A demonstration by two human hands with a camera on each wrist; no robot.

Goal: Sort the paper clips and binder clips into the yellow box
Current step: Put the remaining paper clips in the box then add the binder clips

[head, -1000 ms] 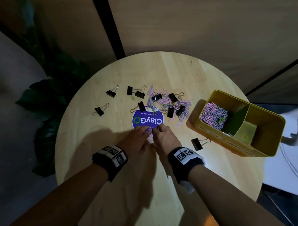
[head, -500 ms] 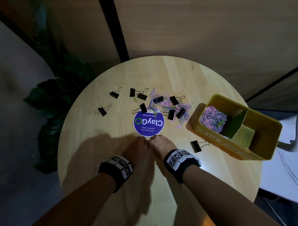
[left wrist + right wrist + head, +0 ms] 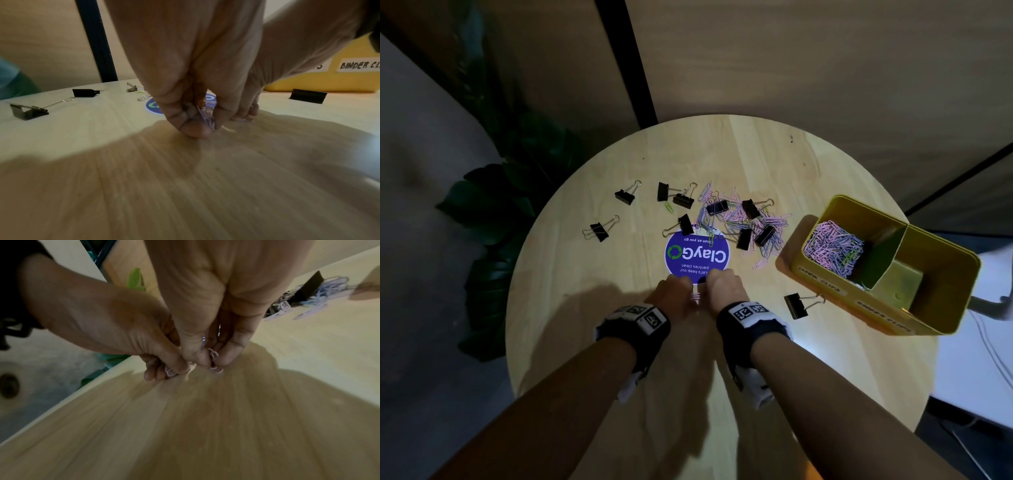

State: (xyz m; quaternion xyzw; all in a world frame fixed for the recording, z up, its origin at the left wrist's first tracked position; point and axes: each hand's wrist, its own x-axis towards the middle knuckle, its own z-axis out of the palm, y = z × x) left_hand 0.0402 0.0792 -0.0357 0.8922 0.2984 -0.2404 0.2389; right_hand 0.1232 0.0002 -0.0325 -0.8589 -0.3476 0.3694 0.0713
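Both hands meet at the near edge of a round blue sticker (image 3: 697, 254). My left hand (image 3: 677, 298) pinches a small bunch of pastel paper clips (image 3: 206, 119) between thumb and fingers. Beside it, my right hand (image 3: 724, 289) pinches other paper clips (image 3: 213, 361). A loose pile of paper clips (image 3: 748, 222) mixed with black binder clips (image 3: 717, 207) lies beyond the sticker. The yellow box (image 3: 945, 318) stands at the right; its left compartment holds many paper clips (image 3: 832, 246), and the right one looks empty. One binder clip (image 3: 796, 306) lies just in front of the box.
Several more binder clips (image 3: 599, 232) are scattered on the left half of the round wooden table (image 3: 585, 308). A dark plant (image 3: 493, 212) stands off the table's left edge. Wooden wall panels rise behind.
Both hands have drawn back from the sticker toward me, fingers curling together on paper clips. The camera view shifted slightly.
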